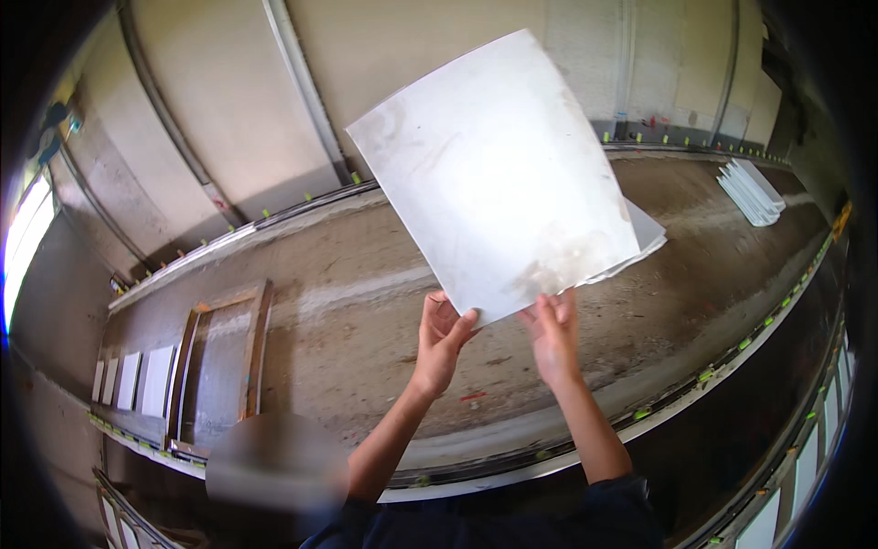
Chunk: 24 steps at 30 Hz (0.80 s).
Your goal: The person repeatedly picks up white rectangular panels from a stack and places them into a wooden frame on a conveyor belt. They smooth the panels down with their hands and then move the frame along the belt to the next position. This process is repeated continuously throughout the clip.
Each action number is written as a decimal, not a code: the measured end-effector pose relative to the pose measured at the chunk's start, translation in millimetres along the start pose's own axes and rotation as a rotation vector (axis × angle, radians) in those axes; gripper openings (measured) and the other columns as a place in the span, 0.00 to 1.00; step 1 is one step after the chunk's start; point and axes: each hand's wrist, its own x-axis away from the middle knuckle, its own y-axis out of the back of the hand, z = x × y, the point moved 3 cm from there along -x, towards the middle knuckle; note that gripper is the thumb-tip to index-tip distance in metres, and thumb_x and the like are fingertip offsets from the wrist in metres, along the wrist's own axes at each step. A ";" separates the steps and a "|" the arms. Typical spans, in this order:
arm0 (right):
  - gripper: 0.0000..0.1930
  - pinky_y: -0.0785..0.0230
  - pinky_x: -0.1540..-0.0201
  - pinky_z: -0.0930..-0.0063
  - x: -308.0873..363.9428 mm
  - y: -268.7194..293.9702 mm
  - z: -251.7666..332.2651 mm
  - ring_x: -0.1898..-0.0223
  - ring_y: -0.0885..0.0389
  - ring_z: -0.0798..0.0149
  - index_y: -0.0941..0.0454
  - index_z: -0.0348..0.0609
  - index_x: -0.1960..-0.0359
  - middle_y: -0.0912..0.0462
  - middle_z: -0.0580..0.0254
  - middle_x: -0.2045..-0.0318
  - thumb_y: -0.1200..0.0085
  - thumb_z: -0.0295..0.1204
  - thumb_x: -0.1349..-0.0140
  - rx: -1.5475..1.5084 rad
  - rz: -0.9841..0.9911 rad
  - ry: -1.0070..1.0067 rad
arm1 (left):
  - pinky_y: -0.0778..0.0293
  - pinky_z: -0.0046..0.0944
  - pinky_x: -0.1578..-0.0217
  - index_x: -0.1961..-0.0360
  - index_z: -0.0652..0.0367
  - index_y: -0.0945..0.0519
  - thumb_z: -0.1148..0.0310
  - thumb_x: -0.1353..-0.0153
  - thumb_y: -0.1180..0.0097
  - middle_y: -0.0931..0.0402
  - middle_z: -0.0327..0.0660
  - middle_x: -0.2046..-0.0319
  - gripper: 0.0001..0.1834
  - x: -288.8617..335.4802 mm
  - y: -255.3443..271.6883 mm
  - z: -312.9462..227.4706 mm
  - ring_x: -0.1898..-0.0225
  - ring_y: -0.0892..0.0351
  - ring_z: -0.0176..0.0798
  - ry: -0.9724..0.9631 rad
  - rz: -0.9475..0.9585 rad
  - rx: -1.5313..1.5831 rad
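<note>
Both my hands hold up a large white square panel (485,183) by its near edge, tilted above a long brown surface. My left hand (437,346) pinches the near left corner, thumb on the face and fingers behind. My right hand (554,337) grips the same edge farther right, its thumb against a grey smudge. Dark scuffs mark the panel's lower right. More white panels (647,229) show behind its right side; whether they are in my grip too I cannot tell.
The brown, dusty surface (347,339) has raised edges with green clips. A stack of white panels (752,192) lies far right. A wooden frame (251,352) and several white pieces (157,380) lie left. Pale wall panels (219,91) rise behind. Something blurred (274,462) covers the lower left.
</note>
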 end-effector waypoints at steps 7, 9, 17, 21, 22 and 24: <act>0.19 0.34 0.46 0.66 82.0 -151.2 -74.6 0.50 0.29 0.66 0.39 0.40 0.47 0.29 0.59 0.53 0.48 0.29 0.37 -0.024 0.168 -0.134 | 0.29 0.35 0.54 0.49 0.54 0.44 0.75 0.39 0.46 0.32 0.44 0.50 0.22 68.6 136.9 -89.3 0.49 0.30 0.35 -0.120 -0.046 -0.083; 0.19 0.34 0.46 0.66 103.6 -185.5 -107.0 0.50 0.29 0.66 0.39 0.39 0.47 0.29 0.58 0.53 0.48 0.28 0.37 0.014 0.227 -0.183 | 0.29 0.35 0.55 0.47 0.55 0.46 0.74 0.39 0.45 0.32 0.47 0.52 0.25 88.8 182.8 -121.2 0.50 0.30 0.37 -0.116 -0.100 -0.176; 0.23 0.33 0.47 0.60 178.1 -284.6 -211.2 0.47 0.30 0.63 0.43 0.39 0.41 0.31 0.56 0.47 0.51 0.27 0.36 0.177 0.470 -0.530 | 0.33 0.43 0.48 0.39 0.58 0.50 0.67 0.40 0.44 0.39 0.58 0.46 0.34 137.6 428.9 -227.7 0.48 0.32 0.44 -0.329 -0.684 -0.306; 0.25 0.35 0.46 0.62 182.3 -295.3 -213.0 0.45 0.31 0.62 0.44 0.39 0.39 0.32 0.57 0.45 0.52 0.27 0.37 0.318 0.566 -0.644 | 0.25 0.47 0.51 0.37 0.55 0.50 0.74 0.37 0.52 0.40 0.54 0.42 0.30 166.7 518.1 -275.7 0.53 0.24 0.49 -0.482 -0.635 -0.054; 0.25 0.36 0.45 0.62 179.1 -292.5 -215.3 0.44 0.32 0.62 0.45 0.38 0.39 0.32 0.57 0.45 0.52 0.27 0.37 0.348 0.593 -0.669 | 0.23 0.44 0.53 0.37 0.55 0.49 0.70 0.36 0.51 0.42 0.55 0.41 0.30 175.1 524.5 -285.2 0.53 0.24 0.48 -0.450 -0.587 -0.092; 0.30 0.42 0.40 0.65 172.4 -289.0 -217.4 0.41 0.36 0.63 0.48 0.38 0.36 0.34 0.57 0.42 0.49 0.29 0.37 0.447 0.692 -0.694 | 0.27 0.47 0.48 0.36 0.56 0.47 0.64 0.35 0.52 0.44 0.55 0.39 0.29 185.2 535.1 -288.1 0.45 0.30 0.51 -0.203 -0.397 -0.188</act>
